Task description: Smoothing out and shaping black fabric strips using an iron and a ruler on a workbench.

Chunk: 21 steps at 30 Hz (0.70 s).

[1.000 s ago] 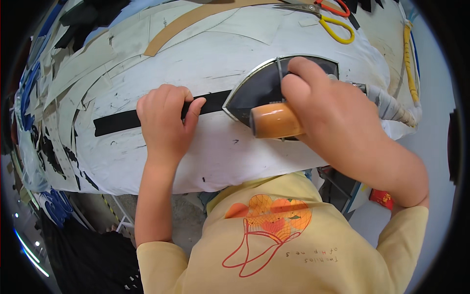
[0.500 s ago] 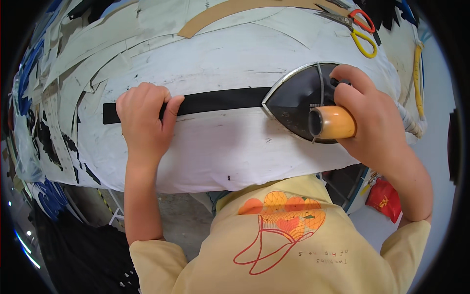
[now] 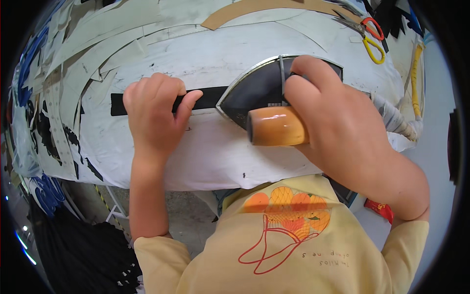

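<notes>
A black fabric strip (image 3: 209,98) lies across the white padded ironing surface (image 3: 210,161). Near its left end, my left hand (image 3: 155,110) presses down on it with the fingers curled and the thumb beside them. My right hand (image 3: 328,98) is wrapped around the orange-brown wooden handle of a dark iron (image 3: 245,93). The iron's pointed tip faces left and rests over the strip, a short way from my left thumb. Beneath the iron, the rest of the strip is hidden.
Scissors (image 3: 364,34) with red and yellow handles lie at the far right, near a curved brown pattern piece (image 3: 264,9). Pale pattern pieces (image 3: 93,49) overlap at the far left. A wrapped cord (image 3: 399,117) runs along the right edge. Black cloth (image 3: 83,250) hangs at lower left.
My right hand has slid the iron left along the strip, nearer my left hand. The left hand stays on the strip. The view has shifted slightly.
</notes>
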Tool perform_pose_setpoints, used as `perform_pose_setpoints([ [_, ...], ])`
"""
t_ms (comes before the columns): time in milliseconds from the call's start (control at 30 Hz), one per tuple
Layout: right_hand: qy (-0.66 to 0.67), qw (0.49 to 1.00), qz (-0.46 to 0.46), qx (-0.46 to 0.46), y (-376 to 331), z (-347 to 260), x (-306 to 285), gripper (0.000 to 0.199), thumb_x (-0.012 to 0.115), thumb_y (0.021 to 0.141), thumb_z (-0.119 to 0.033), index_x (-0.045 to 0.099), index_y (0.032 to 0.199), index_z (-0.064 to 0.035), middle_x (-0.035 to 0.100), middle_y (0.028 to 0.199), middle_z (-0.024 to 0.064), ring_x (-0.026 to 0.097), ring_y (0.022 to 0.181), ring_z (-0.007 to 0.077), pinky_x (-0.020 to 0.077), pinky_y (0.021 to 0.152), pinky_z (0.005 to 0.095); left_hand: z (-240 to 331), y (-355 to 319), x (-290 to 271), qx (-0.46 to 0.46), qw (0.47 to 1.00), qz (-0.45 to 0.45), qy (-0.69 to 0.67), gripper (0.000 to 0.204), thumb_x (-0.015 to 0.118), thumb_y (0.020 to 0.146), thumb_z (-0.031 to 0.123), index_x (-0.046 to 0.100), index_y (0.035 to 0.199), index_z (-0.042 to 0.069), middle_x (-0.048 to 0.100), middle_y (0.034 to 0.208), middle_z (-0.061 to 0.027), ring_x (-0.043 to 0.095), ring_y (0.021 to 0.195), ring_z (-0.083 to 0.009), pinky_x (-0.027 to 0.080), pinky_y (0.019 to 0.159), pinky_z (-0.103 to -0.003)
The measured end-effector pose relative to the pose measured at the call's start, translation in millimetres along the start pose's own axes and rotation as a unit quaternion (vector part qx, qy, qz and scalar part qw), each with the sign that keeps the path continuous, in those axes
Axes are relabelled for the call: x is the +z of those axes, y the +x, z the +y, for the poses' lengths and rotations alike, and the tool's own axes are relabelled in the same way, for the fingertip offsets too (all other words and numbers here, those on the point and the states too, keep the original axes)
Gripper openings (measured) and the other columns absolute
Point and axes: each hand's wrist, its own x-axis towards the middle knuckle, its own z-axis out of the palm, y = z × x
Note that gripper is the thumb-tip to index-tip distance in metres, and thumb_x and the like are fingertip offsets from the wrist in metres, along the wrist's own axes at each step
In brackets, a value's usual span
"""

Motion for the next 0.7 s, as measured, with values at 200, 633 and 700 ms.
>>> perform_pose_setpoints([
  [200,-0.026,1.000,0.006,0.004,2,-1,-4,0.036,0.080,0.067,-0.010,0.053,0.091,-0.0037,0.058,0.117,0.0137,0.062,0.075,0.0378,0.0517,0.064,0.0421,-38,-16,-25,-0.007,0.999,-0.018,0.027,0.024,0.071,0.085,0.028,0.054,0.078,0.012,0.052,0.071,-0.0028,0.050,0.070,-0.0269,0.034,0.073,-0.039],
  [633,0.016,0.999,0.030,0.011,7,-10,-3,0.030,0.078,0.070,-0.007,0.054,0.087,-0.0053,0.060,0.119,0.0132,0.064,0.084,0.0375,0.0520,0.068,0.0395,-51,-23,-32,-0.025,1.000,-0.001,-0.003,0.021,0.074,0.081,0.022,0.057,0.077,0.012,0.054,0.073,-0.0017,0.051,0.071,-0.0252,0.036,0.078,-0.038],
  [700,0.021,0.999,0.034,0.001,13,-20,-2,0.030,0.078,0.070,-0.008,0.054,0.088,-0.0055,0.060,0.118,0.0130,0.064,0.083,0.0373,0.0521,0.068,0.0397,-51,-23,-33,-0.033,0.999,-0.005,-0.003,0.021,0.074,0.081,0.023,0.057,0.076,0.012,0.054,0.073,-0.0016,0.051,0.072,-0.0252,0.036,0.080,-0.038],
])
